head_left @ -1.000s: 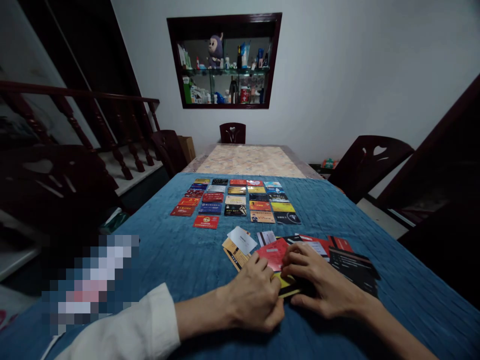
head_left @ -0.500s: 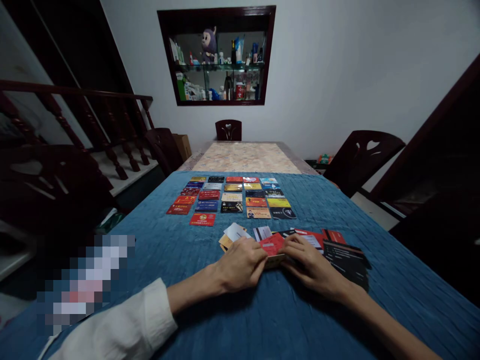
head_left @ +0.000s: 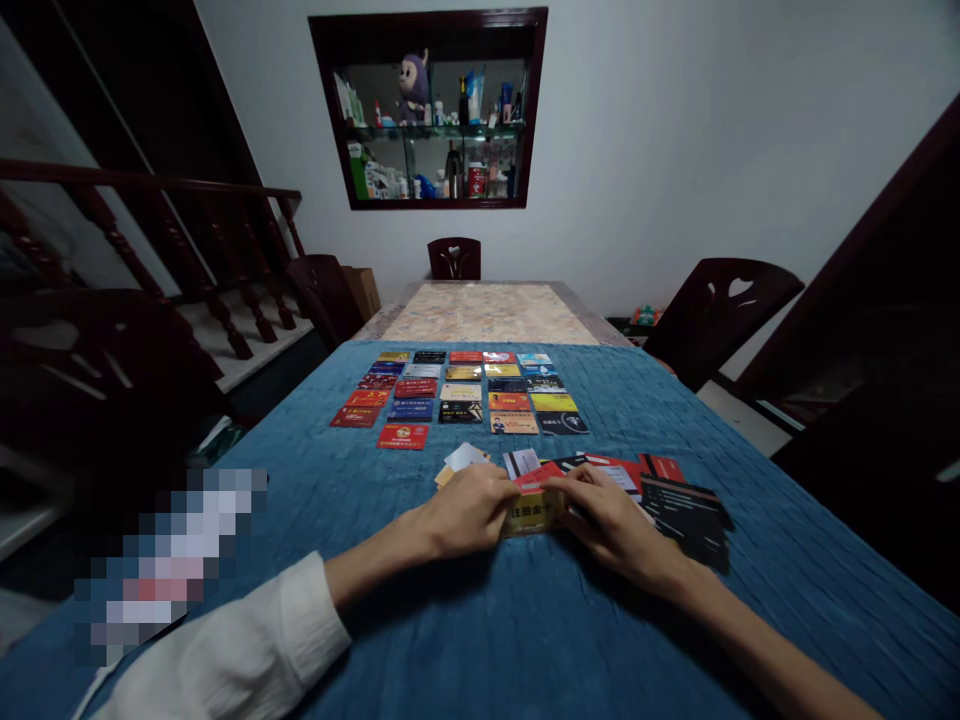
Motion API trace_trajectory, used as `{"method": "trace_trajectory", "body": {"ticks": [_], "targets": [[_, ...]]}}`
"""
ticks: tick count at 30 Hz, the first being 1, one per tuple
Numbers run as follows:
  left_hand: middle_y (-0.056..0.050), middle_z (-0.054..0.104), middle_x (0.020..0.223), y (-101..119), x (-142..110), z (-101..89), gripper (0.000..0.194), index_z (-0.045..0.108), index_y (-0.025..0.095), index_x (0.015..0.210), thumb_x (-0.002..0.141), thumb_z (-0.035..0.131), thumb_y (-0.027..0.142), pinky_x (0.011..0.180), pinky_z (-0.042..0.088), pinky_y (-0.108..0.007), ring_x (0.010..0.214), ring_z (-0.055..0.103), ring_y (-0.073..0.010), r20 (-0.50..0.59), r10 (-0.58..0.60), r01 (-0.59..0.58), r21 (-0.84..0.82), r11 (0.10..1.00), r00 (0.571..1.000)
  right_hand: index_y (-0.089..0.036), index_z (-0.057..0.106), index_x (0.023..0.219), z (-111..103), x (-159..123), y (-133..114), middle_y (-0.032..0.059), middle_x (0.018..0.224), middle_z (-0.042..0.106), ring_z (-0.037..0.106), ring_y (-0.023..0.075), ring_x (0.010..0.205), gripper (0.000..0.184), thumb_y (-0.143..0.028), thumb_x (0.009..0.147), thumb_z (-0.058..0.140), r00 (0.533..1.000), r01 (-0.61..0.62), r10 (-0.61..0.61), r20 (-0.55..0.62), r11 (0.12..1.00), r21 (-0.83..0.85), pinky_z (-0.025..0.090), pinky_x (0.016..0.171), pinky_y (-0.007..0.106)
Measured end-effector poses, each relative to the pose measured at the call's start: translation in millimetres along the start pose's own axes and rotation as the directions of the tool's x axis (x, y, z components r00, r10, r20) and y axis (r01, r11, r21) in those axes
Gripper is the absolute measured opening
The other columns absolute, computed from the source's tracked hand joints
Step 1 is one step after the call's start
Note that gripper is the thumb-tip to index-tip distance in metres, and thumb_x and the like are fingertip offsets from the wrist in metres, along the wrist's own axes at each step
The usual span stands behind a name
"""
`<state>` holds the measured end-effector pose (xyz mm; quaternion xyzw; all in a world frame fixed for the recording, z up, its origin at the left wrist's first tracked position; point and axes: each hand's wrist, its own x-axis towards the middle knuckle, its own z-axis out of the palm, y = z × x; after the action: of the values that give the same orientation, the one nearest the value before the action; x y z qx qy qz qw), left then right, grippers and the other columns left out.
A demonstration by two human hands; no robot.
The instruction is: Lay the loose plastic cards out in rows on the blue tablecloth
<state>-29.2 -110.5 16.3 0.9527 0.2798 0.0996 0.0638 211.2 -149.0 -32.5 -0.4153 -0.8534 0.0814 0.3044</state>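
Observation:
A gold card (head_left: 532, 513) with dark lettering stands tilted between my hands, its printed face toward me. My left hand (head_left: 469, 508) is closed on its left edge, and my right hand (head_left: 611, 515) pinches its right side. Just behind it lies a red card (head_left: 541, 474), partly covered. Loose cards surround my hands: a white card (head_left: 466, 457) on the left, a striped pale card (head_left: 521, 463) behind, and black cards (head_left: 686, 515) fanned out on the right. Farther off, rows of colourful cards lie face up, with a single red card (head_left: 403, 437) nearest me.
A blue cloth (head_left: 420, 640) covers the near part of the table, and a patterned cover (head_left: 480, 312) shows beyond. A blurred-out object (head_left: 180, 560) lies at the left with a white cable. Dark wooden chairs (head_left: 731, 315) stand around the table.
The gold card has come up from the table and turned so its lettered face shows. Both hands have moved slightly away from me and to the left in view. The view has shifted a little.

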Motion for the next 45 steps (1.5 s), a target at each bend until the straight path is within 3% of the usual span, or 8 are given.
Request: {"method": "trace_trajectory", "body": {"ticks": [9, 14, 24, 34, 45], "targets": [[-0.009, 0.068, 0.100, 8, -3, 3.6, 0.027, 0.056, 0.016, 0.107, 0.081, 0.050, 0.009, 0.076, 0.044, -0.031, 0.090, 0.061, -0.0212, -0.004, -0.018, 0.018, 0.005, 1.000, 1.000, -0.022, 0.059, 0.123, -3, 1, -1, 0.0112, 0.098, 0.066, 0.057, 0.0246, 0.091, 0.031, -0.020, 0.094, 0.050, 0.998, 0.067, -0.066, 0.005, 0.993, -0.098, 0.051, 0.076, 0.040], [-0.009, 0.067, 0.094, 11, -4, 3.6, 0.017, 0.052, 0.018, 0.098, 0.083, 0.049, 0.011, 0.071, 0.043, -0.031, 0.085, 0.061, -0.0221, -0.002, -0.055, 0.055, 0.047, 0.997, 0.998, -0.020, 0.058, 0.121, -3, 2, -2, 0.0117, 0.100, 0.067, 0.055, 0.0261, 0.095, 0.029, -0.018, 0.094, 0.048, 0.993, 0.117, -0.118, 0.003, 0.980, -0.161, 0.051, 0.078, 0.042], [-0.009, 0.069, 0.091, 13, -5, 4.8, 0.017, 0.052, 0.018, 0.097, 0.082, 0.049, 0.010, 0.066, 0.041, -0.030, 0.081, 0.062, -0.0217, -0.012, -0.084, 0.085, 0.051, 0.995, 0.996, -0.019, 0.055, 0.124, -1, 2, -1, 0.0128, 0.105, 0.066, 0.054, 0.0274, 0.098, 0.031, -0.018, 0.094, 0.050, 0.986, 0.164, -0.166, 0.009, 0.960, -0.226, 0.049, 0.082, 0.045], [-0.010, 0.069, 0.096, 10, -3, 5.1, 0.026, 0.052, 0.017, 0.102, 0.079, 0.051, 0.006, 0.066, 0.040, -0.030, 0.083, 0.063, -0.0226, 0.053, -0.119, 0.122, -0.056, 0.991, 0.991, -0.017, 0.052, 0.132, 0, 1, -1, 0.0136, 0.110, 0.064, 0.053, 0.0274, 0.100, 0.042, -0.020, 0.091, 0.055, 0.980, 0.196, -0.201, 0.010, 0.940, -0.280, 0.049, 0.083, 0.046], [-0.010, 0.068, 0.093, 7, -2, 10.4, 0.023, 0.053, 0.016, 0.101, 0.081, 0.050, 0.006, 0.067, 0.041, -0.029, 0.083, 0.062, -0.0229, -0.027, -0.107, 0.100, -0.182, 0.978, 0.994, -0.016, 0.053, 0.130, 1, 0, -2, 0.0144, 0.112, 0.062, 0.052, 0.0280, 0.102, 0.044, -0.019, 0.087, 0.061, 0.964, 0.228, -0.262, -0.043, 0.900, -0.372, 0.049, 0.085, 0.047]]}}
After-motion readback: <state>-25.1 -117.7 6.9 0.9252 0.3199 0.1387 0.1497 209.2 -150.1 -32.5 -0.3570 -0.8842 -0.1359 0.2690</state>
